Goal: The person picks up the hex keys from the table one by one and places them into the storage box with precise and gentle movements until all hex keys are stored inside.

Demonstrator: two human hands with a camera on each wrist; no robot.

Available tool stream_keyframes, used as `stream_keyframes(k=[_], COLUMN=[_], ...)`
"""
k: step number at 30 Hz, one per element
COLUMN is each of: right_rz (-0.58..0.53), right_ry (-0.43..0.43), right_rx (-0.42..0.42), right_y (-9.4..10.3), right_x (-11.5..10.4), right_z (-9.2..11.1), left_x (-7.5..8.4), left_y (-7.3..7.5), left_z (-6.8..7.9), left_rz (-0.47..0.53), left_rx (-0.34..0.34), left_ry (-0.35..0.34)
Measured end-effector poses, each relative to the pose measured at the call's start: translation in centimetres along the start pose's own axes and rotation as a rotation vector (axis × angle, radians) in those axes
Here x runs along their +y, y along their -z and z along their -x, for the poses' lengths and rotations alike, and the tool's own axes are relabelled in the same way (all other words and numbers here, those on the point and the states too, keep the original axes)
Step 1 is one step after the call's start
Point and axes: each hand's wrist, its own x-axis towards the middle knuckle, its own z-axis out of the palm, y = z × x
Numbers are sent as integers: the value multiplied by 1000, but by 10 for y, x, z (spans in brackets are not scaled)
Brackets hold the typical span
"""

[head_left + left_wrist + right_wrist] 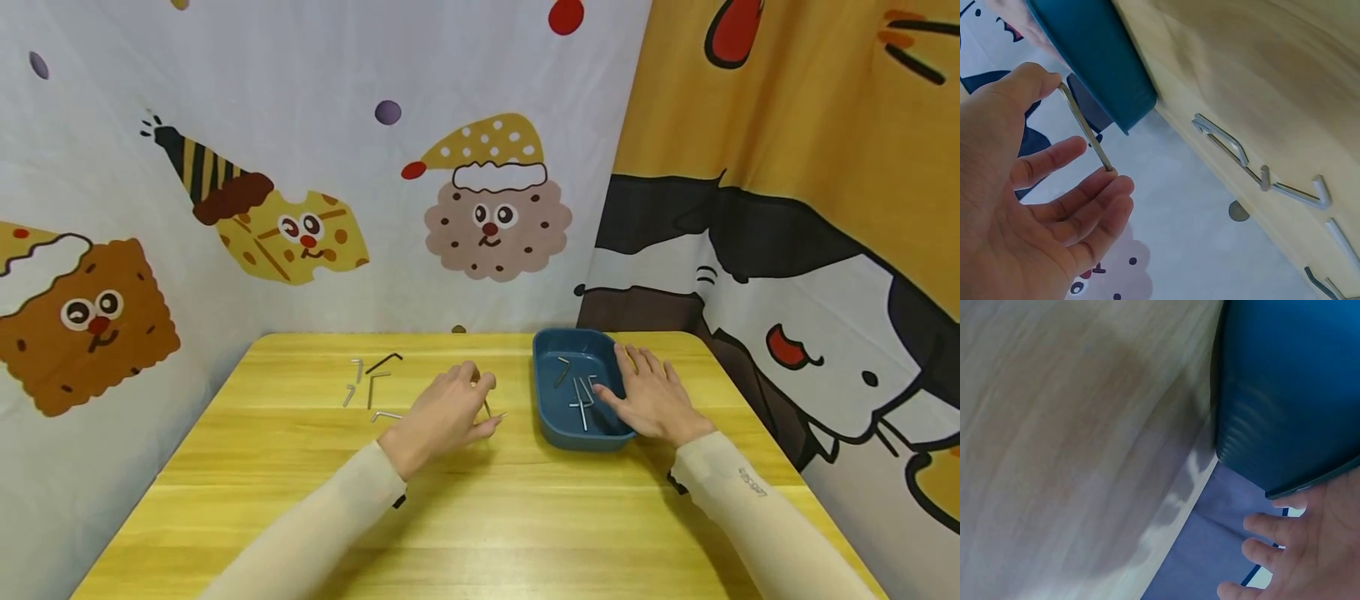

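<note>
My left hand (442,417) hovers over the middle of the table and pinches a hex key (1087,128) between thumb and fingertips. In the left wrist view the key's long arm slants between them. My right hand (654,398) rests at the right rim of a blue plastic bin (588,442), thumb over the edge and other fingers spread. Several hex keys (582,410) lie inside the bin. More lie left of my left hand: a black hex key (385,362), a bronze-toned hex key (371,392) and a silver hex key (386,416) among them.
The wooden table (480,517) ends at a patterned curtain (337,67) at the back. Two small hex keys, a short silver hex key (349,395) and another hex key (358,371), lie at the far left of the group.
</note>
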Motion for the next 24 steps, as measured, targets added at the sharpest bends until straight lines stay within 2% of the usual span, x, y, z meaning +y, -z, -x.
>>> stream_keyframes(k=[9,13,16,24], right_rz=[-23,-4,5,10], right_ry=[1,2,6,10], right_rx=[5,-7,-15,9], right_y=[-1,-2,-4,1], right_x=[-1,-3,-3,-1], right_z=[3,3,2,2], left_x=[7,7,8,9], left_y=[-4,-4,-4,0], left_z=[-22,-27,-32,-50], left_rz=[18,24,32,20], left_rx=[38,72,72,-1], left_ry=[-38,-62,-68,-66])
